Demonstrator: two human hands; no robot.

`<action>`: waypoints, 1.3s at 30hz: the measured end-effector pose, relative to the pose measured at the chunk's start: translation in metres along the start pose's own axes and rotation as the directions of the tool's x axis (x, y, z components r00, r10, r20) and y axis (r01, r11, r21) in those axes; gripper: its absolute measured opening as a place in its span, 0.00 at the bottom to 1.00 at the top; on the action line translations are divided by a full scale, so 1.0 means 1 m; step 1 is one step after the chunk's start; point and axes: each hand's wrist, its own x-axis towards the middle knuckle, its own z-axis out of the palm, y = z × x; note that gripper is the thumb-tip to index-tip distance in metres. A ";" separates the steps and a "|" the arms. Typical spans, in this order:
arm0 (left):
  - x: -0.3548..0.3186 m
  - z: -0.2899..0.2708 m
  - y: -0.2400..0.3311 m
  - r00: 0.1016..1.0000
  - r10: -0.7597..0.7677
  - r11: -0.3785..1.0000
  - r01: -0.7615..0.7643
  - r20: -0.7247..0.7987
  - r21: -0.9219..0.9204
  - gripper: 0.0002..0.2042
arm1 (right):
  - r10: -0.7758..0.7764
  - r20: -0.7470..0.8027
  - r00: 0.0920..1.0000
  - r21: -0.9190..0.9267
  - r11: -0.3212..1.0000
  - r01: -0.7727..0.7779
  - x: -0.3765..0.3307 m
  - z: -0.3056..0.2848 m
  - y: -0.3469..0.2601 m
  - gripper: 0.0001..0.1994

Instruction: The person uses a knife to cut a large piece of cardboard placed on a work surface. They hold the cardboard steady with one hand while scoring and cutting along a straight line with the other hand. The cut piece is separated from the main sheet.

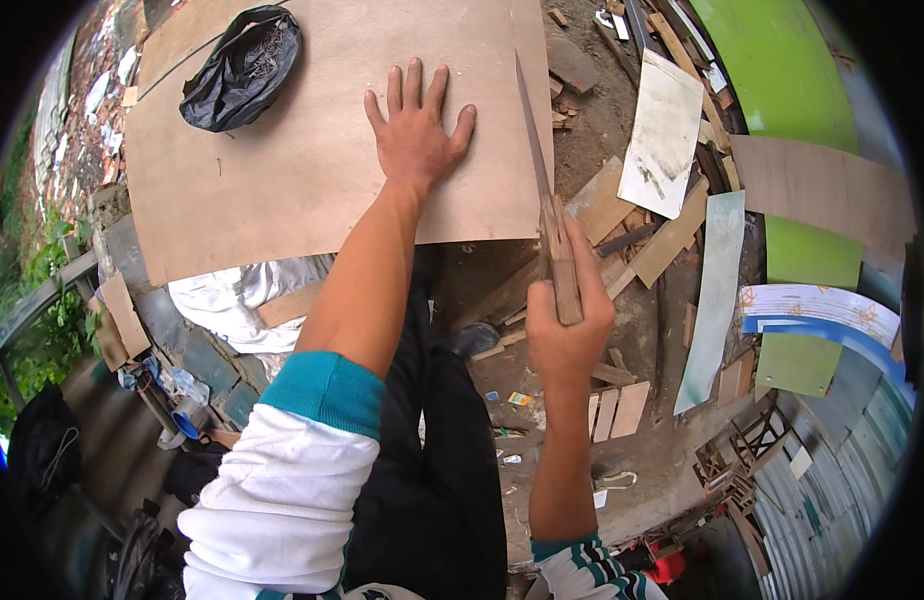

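Observation:
My left hand [419, 140] lies flat on a large plywood sheet [312, 190], palm down with its fingers spread. My right hand [572, 290] is closed round the wooden handle of a handsaw [538, 140]. The saw's narrow blade points away from me and lies along the sheet's right side, close to the edge. A thin line [513, 25] runs on from the blade's tip toward the far side. Whether the teeth sit in the wood cannot be made out. A black plastic bag [240, 75] with small nails inside rests open on the sheet's far left.
Wood scraps [672, 230] and a dirty white board [662, 135] litter the ground at right, beside green panels [782, 70]. White cloth [242, 300] sits under the sheet's near left edge. Corrugated metal [822, 510] stands at lower right. My legs are just below the sheet.

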 end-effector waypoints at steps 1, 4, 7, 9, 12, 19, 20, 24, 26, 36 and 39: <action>-0.001 0.000 0.004 1.000 0.001 1.000 -0.001 0.012 -0.008 0.33 | -0.041 -0.017 0.999 -0.052 0.998 0.040 0.030 0.016 0.019 0.29; 0.002 0.005 0.017 1.000 0.009 0.999 -0.008 0.005 -0.046 0.33 | 0.000 -0.020 1.000 -0.134 0.991 -0.002 0.116 0.054 0.029 0.29; 0.006 0.006 0.009 1.000 0.025 0.999 -0.025 -0.019 -0.023 0.32 | 0.007 -0.060 0.998 -0.008 1.000 -0.007 0.114 0.062 0.029 0.29; -0.002 0.008 0.011 0.999 0.032 0.999 -0.032 -0.011 -0.022 0.32 | 0.108 0.002 0.994 0.017 0.994 -0.108 0.102 0.043 0.025 0.30; -0.005 0.009 -0.004 1.000 0.021 1.000 -0.021 -0.014 0.012 0.32 | 0.099 0.035 0.994 0.017 0.995 -0.100 0.042 0.019 -0.003 0.30; -0.001 0.001 0.002 1.000 0.015 1.000 -0.015 -0.004 0.009 0.32 | 0.111 0.017 0.994 -0.013 0.994 -0.110 -0.020 -0.025 -0.033 0.29; -0.001 0.000 -0.003 1.000 0.013 1.000 -0.012 -0.007 0.019 0.32 | 0.101 0.007 0.995 -0.003 0.995 -0.101 0.005 -0.010 -0.024 0.29; 0.004 0.004 0.017 1.000 0.023 0.999 -0.023 0.008 -0.030 0.33 | 0.234 0.046 0.971 -0.106 0.968 -0.228 0.129 0.030 0.008 0.28; 0.002 0.002 0.011 1.000 0.021 0.999 -0.021 0.010 -0.033 0.33 | 0.221 0.056 0.974 -0.103 0.971 -0.214 0.131 0.039 -0.002 0.29; -0.001 0.000 -0.005 1.000 0.000 1.000 0.000 0.017 0.024 0.33 | 0.161 0.099 0.982 -0.072 0.985 -0.155 -0.015 -0.023 -0.056 0.30; -0.001 -0.001 0.006 1.000 0.008 1.000 -0.007 0.025 -0.019 0.33 | 0.074 0.029 0.997 -0.014 0.997 -0.074 -0.007 -0.019 -0.034 0.30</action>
